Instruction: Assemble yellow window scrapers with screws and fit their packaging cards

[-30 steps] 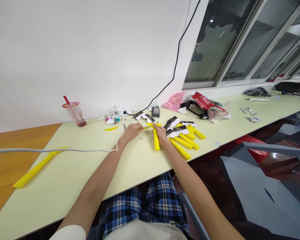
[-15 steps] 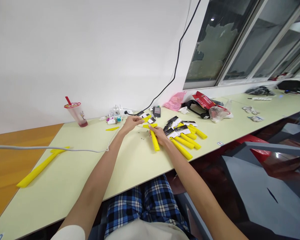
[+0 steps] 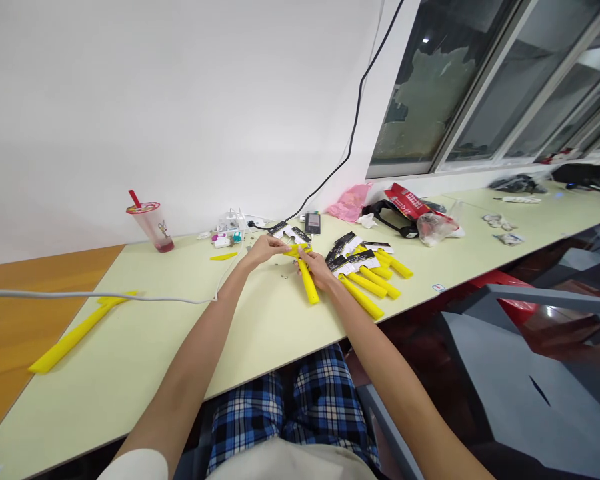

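My left hand [image 3: 265, 251] pinches a thin yellow plastic piece [image 3: 293, 251] against the head of a yellow T-shaped handle. My right hand [image 3: 319, 270] is closed around that yellow handle [image 3: 309, 283], whose grip points toward me. Fingers partly hide where the two parts meet. Small dark bits [image 3: 284, 277], too tiny to name, lie on the table just below. Another flat yellow piece [image 3: 223, 256] rests left of my left hand. Right of my right hand lie several yellow handles [image 3: 370, 285] with black-and-white cards [image 3: 364, 259] at their heads.
A cup with a red straw [image 3: 153, 230] stands near the wall. One yellow T-shaped tool [image 3: 75, 340] lies at the table's left end. A white cable [image 3: 170, 299] crosses above the table. Behind my hands are a small device with a screen [image 3: 313, 223] and a pink bag [image 3: 349, 202].
My left hand has brought the thin yellow piece down onto the handle's head, where before it was held just above. The right hand keeps its hold, almost unmoved.
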Demonstrator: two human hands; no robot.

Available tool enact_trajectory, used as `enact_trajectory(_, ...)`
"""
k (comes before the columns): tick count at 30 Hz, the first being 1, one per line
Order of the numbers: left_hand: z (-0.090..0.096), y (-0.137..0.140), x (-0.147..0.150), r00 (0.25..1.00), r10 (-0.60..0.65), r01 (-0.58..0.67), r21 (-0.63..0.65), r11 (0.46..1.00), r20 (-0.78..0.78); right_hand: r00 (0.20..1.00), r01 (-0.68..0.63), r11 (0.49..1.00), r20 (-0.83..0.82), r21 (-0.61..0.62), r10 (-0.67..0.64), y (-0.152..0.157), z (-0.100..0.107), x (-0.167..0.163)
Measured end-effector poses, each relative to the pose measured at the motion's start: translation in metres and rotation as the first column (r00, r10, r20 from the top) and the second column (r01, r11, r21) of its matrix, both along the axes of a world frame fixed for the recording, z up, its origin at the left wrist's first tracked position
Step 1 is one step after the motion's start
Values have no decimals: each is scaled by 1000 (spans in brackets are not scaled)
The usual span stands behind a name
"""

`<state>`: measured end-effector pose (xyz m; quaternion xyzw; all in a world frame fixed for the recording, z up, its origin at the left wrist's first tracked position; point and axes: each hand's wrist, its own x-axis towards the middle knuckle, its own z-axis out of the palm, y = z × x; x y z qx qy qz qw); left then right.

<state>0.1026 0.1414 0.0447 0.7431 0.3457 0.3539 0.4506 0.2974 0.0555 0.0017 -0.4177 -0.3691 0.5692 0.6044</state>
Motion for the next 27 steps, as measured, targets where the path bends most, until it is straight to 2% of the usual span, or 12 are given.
enact_trajectory(4,-2,4,-7,998,62,-63,-23,998,-17,995,88,996,-48,-17,-88,3,0,2)
enact_trajectory(8,-1,5,-12,1000,4,-3,-54,999,13,985,157,986,-66,-46,-160,4,1,5)
enact_trajectory(12,1,3,-14,998,-55,55,-68,996,6,982,177,982,-58,-58,-180,5,1,6)
enact_trajectory(20,6,-1,-16,999,-37,35,-116,993,-20,981,192,979,-26,-68,-194,7,-4,8)
enact_trajectory(23,8,-2,-15,997,-67,62,-102,993,-48,983,181,982,-27,-59,-183,6,-3,7)
enact_trajectory(27,9,-4,-13,989,-124,112,-145,983,-79,985,164,986,-45,-38,-166,6,-2,6)
